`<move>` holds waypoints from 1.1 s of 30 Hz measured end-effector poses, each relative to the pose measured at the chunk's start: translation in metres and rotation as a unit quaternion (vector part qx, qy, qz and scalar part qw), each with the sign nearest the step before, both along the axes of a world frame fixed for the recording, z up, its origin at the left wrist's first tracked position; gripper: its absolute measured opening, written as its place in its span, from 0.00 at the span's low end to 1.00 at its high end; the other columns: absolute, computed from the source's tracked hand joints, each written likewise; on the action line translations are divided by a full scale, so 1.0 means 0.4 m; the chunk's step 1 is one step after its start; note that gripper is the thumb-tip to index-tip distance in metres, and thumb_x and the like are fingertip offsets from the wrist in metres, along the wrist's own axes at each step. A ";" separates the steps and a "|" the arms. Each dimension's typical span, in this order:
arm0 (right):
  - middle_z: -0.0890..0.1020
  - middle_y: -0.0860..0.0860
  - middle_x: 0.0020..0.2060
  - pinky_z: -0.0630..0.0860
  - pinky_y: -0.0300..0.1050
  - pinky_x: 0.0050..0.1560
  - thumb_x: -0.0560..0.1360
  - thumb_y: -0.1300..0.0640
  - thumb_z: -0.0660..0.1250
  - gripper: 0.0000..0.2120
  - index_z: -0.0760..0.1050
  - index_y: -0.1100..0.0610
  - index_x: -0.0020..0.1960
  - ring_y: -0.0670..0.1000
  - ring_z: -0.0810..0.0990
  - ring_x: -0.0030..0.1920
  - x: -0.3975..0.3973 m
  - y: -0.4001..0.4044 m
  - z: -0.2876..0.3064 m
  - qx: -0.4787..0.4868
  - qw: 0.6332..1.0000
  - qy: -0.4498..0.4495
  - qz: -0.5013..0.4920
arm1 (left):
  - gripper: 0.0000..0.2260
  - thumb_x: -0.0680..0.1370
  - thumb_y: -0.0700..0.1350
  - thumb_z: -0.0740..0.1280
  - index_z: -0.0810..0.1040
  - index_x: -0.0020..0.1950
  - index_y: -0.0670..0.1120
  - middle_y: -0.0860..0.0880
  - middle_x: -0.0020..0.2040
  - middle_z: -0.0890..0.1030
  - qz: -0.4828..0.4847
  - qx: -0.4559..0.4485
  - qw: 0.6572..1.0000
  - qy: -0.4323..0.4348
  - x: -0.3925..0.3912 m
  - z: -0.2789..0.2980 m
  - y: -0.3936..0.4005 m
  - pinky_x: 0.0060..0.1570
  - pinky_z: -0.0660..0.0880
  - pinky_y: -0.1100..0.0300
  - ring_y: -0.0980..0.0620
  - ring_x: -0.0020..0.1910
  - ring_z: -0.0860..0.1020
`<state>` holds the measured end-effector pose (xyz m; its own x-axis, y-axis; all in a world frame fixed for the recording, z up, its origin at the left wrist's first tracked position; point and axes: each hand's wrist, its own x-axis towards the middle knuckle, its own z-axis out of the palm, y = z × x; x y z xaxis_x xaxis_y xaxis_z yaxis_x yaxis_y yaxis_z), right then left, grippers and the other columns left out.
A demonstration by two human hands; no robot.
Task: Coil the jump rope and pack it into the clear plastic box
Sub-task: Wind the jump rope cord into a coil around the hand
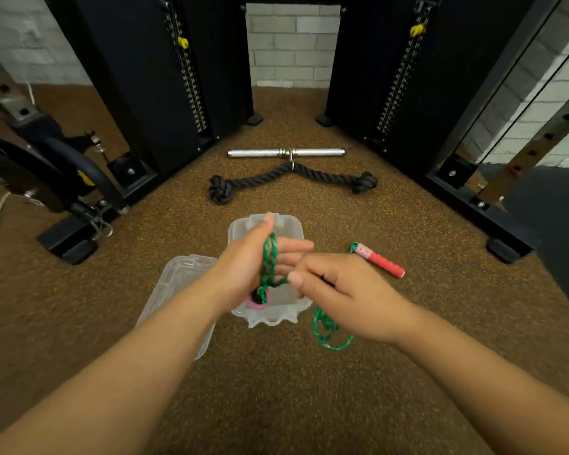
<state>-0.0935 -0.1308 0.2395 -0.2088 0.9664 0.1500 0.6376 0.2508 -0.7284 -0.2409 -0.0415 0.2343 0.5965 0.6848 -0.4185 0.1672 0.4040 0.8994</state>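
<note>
My left hand hovers over the clear plastic box, with green jump rope looped around its palm. One pink handle end pokes out below that hand. My right hand pinches the rope just right of the left hand. Loose green rope trails on the floor under my right wrist. The other handle, pink and red, lies on the floor to the right. The box stands open on the floor, mostly hidden by my hands.
The clear lid lies on the floor left of the box. Farther off lie a black tricep rope and a chrome bar. Black cable-machine columns stand on both sides, with a machine base at left.
</note>
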 end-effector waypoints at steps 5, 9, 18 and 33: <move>0.80 0.52 0.35 0.73 0.48 0.41 0.78 0.48 0.60 0.13 0.76 0.53 0.40 0.50 0.77 0.37 0.053 0.046 0.029 -0.007 0.994 0.075 -0.085 | 0.43 0.78 0.64 0.35 0.80 0.55 0.35 0.33 0.47 0.83 -0.179 -0.017 0.982 0.061 0.021 -0.026 -0.021 0.49 0.77 0.54 0.40 0.46 0.83; 0.74 0.48 0.31 0.69 0.45 0.37 0.79 0.50 0.60 0.13 0.75 0.51 0.37 0.46 0.70 0.32 0.097 0.081 -0.001 -0.049 0.982 0.104 -0.149 | 0.45 0.73 0.69 0.36 0.82 0.49 0.38 0.40 0.39 0.84 -0.267 -0.096 0.959 0.002 0.040 -0.018 -0.024 0.44 0.74 0.56 0.46 0.38 0.83; 0.70 0.56 0.34 0.65 0.50 0.39 0.79 0.48 0.60 0.15 0.75 0.51 0.36 0.53 0.66 0.36 0.101 0.084 -0.090 -0.167 0.950 0.215 -0.154 | 0.21 0.75 0.54 0.56 0.84 0.37 0.43 0.45 0.34 0.85 -0.153 -0.124 0.972 -0.131 0.042 0.000 -0.018 0.37 0.79 0.60 0.51 0.32 0.84; 0.85 0.55 0.43 0.77 0.42 0.52 0.75 0.56 0.62 0.08 0.77 0.57 0.48 0.50 0.83 0.48 0.115 0.045 -0.072 -0.299 0.885 0.349 -0.073 | 0.26 0.82 0.50 0.55 0.81 0.28 0.45 0.48 0.25 0.81 0.091 -0.137 0.972 -0.169 -0.017 0.014 0.047 0.26 0.75 0.65 0.54 0.22 0.79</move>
<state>-0.0473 -0.1127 0.2109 -0.1327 0.9260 -0.3536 -0.0266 -0.3599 -0.9326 -0.2477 -0.0227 0.2397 0.6105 0.6833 -0.4005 -0.2167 0.6305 0.7453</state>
